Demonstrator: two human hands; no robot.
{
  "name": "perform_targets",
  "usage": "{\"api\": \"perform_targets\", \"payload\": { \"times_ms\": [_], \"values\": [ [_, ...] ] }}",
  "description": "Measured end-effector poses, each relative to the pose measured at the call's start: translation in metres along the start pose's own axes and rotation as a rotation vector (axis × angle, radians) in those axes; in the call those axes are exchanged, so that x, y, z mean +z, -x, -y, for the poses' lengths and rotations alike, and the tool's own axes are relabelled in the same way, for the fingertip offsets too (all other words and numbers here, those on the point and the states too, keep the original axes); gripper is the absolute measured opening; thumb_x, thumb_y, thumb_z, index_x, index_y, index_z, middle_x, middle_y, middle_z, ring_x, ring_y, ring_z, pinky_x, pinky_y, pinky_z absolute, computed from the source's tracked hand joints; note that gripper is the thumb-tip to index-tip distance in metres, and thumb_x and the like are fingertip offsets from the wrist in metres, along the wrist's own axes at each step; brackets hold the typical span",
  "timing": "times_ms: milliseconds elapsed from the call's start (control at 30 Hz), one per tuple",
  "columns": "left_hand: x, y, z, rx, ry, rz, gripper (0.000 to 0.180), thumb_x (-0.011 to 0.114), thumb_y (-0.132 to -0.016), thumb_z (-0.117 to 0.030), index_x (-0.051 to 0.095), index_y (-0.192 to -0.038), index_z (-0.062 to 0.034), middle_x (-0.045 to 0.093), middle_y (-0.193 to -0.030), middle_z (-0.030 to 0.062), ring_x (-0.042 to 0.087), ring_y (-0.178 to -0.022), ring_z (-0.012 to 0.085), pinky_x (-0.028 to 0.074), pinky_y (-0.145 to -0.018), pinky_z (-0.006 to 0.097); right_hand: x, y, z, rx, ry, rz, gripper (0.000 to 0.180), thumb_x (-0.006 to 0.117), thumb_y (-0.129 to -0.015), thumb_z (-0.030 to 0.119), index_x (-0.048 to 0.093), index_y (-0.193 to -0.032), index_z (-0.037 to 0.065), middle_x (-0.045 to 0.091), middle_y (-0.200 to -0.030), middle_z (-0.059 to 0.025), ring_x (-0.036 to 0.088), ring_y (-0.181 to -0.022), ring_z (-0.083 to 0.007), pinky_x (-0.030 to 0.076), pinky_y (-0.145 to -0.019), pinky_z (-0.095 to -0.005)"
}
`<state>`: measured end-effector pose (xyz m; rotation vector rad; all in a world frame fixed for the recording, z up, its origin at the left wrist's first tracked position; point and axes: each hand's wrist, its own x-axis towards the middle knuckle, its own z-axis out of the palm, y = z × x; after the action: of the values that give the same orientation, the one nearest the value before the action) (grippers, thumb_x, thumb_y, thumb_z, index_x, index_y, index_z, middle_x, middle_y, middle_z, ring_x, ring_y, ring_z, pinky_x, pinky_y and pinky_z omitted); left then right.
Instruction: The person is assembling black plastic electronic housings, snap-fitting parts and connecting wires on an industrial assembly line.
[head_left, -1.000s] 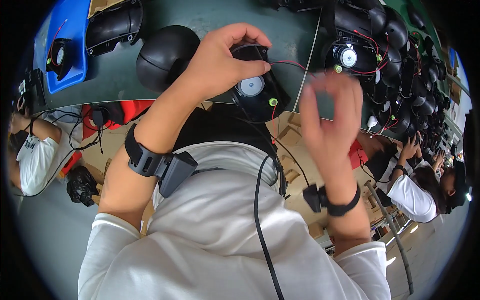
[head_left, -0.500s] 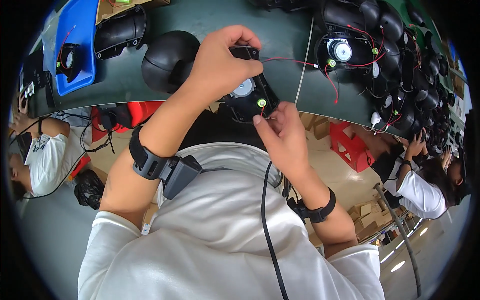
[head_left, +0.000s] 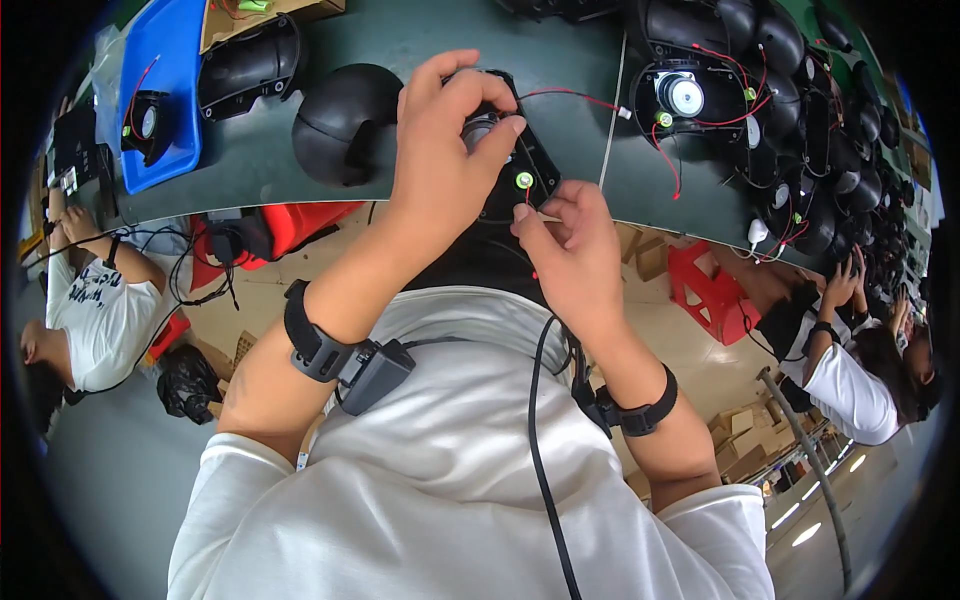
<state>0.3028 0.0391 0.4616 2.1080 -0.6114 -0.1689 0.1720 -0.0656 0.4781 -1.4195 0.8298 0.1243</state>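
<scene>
A black plastic speaker housing (head_left: 538,160) lies tilted over the table's front edge between my hands. My left hand (head_left: 445,150) is curled over its upper left part, thumb and forefinger bent round a silver speaker (head_left: 479,129) that they mostly cover. At the near right corner of the housing, my right hand (head_left: 575,245) pinches the rim, its thumb beside a short red wire. A green-ringed round part (head_left: 525,181) sits inside the housing. From the far side a red lead (head_left: 570,94) runs right to a white plug (head_left: 624,112).
Left of my hands stand a round black shell (head_left: 340,125), another housing half (head_left: 250,70) and a blue tray (head_left: 180,120). Many wired black housings (head_left: 685,95) crowd the right. A red stool (head_left: 705,290) is below the table; co-workers sit at both sides.
My left hand has shifted from the far rim down over the speaker, with its fingers now lower. The housing has moved slightly up, and my right hand stays near its corner.
</scene>
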Motion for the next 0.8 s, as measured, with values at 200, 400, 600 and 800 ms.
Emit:
{"api": "perform_targets", "payload": {
  "times_ms": [200,400,600,800],
  "values": [
    [-0.018,0.011,0.010,0.326,-0.034,0.129,0.022,0.071,-0.076,-0.010,0.076,-0.096,-0.0154,0.041,-0.155,0.0178,0.028,-0.145,0.0464,0.020,-0.119,0.057,-0.004,-0.002,0.005,0.044,-0.090,-0.034,0.036,0.068,-0.094,0.011,0.049,-0.118,-0.008,0.070,-0.095,-0.0142,0.066,-0.074,-0.0130,0.052,-0.063,-0.0260],
    [-0.018,0.020,0.011,0.300,-0.103,0.260,0.023,0.082,-0.074,-0.022,0.080,-0.097,-0.0199,0.043,-0.156,0.0142,0.026,-0.148,0.0416,0.015,-0.120,0.056,-0.016,-0.004,0.005,-0.050,0.248,0.025,0.037,0.065,-0.095,0.013,0.050,-0.123,-0.005,0.069,-0.085,-0.0159,0.068,-0.071,-0.0211,0.051,-0.060,-0.0341],
    [-0.013,0.019,0.010,0.267,-0.143,0.251,0.016,0.082,-0.073,-0.023,0.079,-0.088,-0.0215,0.049,-0.152,0.0031,0.025,-0.149,0.0381,0.014,-0.114,0.070,-0.027,0.010,0.035,-0.155,0.697,-0.004,0.022,0.063,-0.095,0.016,0.055,-0.110,0.003,0.068,-0.083,-0.0165,0.067,-0.073,-0.0345,0.052,-0.062,-0.0406],
    [-0.013,0.015,0.007,0.270,-0.116,0.265,0.012,0.080,-0.072,-0.020,0.077,-0.083,-0.0194,0.051,-0.151,0.0033,0.026,-0.149,0.0373,0.011,-0.113,0.073,-0.041,-0.007,0.033,-0.514,0.835,0.069,0.006,0.061,-0.096,0.012,0.059,-0.101,0.009,0.066,-0.084,-0.0130,0.065,-0.074,-0.0371,0.050,-0.062,-0.0422]
  ]
}}
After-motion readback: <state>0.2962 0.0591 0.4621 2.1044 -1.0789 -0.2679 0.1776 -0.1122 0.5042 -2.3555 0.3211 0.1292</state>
